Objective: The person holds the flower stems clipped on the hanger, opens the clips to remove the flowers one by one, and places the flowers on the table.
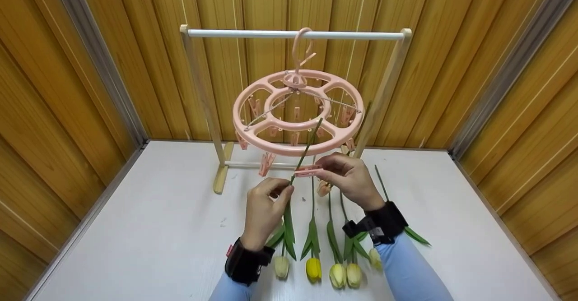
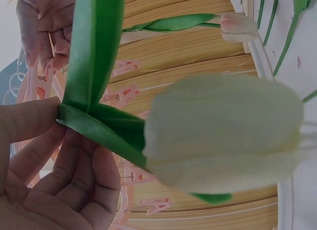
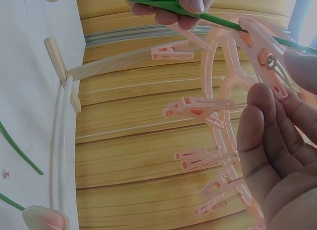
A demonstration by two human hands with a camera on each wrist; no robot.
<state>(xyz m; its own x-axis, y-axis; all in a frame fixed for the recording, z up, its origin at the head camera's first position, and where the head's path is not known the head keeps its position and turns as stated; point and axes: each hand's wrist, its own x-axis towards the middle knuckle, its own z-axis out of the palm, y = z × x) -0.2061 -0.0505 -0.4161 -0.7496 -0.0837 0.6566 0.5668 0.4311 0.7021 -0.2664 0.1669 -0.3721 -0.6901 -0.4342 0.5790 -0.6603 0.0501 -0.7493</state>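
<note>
In the head view my left hand [image 1: 266, 201] pinches the green stem of an artificial tulip [image 1: 281, 267], whose whitish bloom points down. The bloom [image 2: 223, 133] looms large in the left wrist view, its leaves beside my thumb. My right hand [image 1: 350, 179] pinches a pink clothespin [image 1: 308, 171] by its handle end. The clothespin's tip meets the stem [image 3: 223, 22], which crosses there and runs on upward past the rim of the round pink clip hanger [image 1: 295, 150]. Just behind my right hand, a pale pink tulip [image 1: 323, 188] hangs bloom-down.
The hanger hooks over the white bar [image 1: 248, 34] of a wooden-legged stand [image 1: 203, 89]. More clothespins [image 1: 266, 164] dangle round it. On the white table [image 1: 149, 229] lie several tulips, among them a yellow one [image 1: 313, 269]. Wood-patterned walls [image 1: 216, 3] enclose the table.
</note>
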